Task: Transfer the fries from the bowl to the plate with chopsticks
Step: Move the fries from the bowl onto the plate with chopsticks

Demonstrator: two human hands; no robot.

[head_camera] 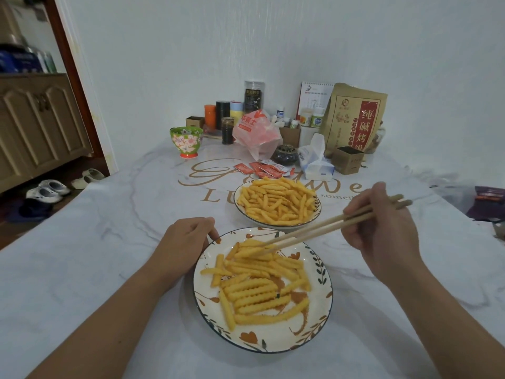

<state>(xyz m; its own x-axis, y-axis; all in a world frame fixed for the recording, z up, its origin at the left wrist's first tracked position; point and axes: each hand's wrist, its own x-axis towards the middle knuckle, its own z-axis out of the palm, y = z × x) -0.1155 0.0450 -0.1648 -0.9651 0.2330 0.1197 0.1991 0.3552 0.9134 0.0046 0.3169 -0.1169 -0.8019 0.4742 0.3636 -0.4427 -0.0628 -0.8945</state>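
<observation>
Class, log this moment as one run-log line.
stage: placing fries | right hand: grips chopsticks, tips over plate | left hand: on plate rim | bowl: fries left

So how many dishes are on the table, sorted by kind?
Round white plate with leaf and heart pattern, holding fries: 1
White bowl of fries: 1
Green floral footed bowl: 1
Total: 3
</observation>
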